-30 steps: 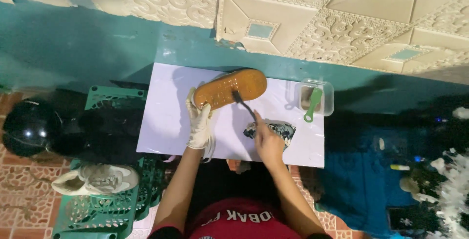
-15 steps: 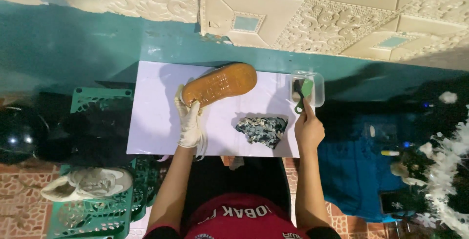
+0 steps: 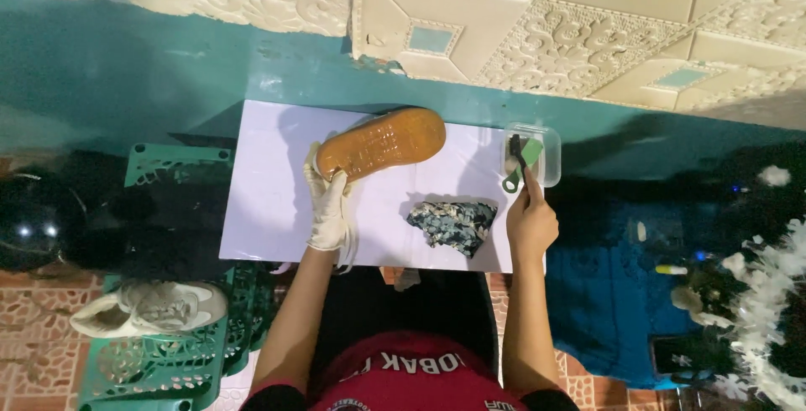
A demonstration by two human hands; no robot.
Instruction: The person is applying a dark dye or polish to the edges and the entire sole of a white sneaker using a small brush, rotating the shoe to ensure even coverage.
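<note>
My left hand (image 3: 327, 208), in a white glove, grips the heel end of a shoe (image 3: 382, 141) turned sole up, its tan rubber sole facing me, over a white board (image 3: 269, 201). My right hand (image 3: 531, 222) holds a thin dark brush (image 3: 519, 155) with its head dipped in a small clear plastic container (image 3: 547, 152) at the board's right far corner. A green-handled brush (image 3: 520, 167) lies in that container too. A crumpled dark patterned cloth (image 3: 453, 223) rests on the board between my hands.
A white sneaker (image 3: 151, 308) lies on a green plastic crate (image 3: 159, 352) at my left. A dark helmet (image 3: 25, 219) sits at far left. A teal wall band (image 3: 126, 75) runs behind the board. Blue cloth and small items lie on the right.
My right hand moved from the shoe's sole to the right and put the brush into the clear container. The left hand kept hold of the shoe.
</note>
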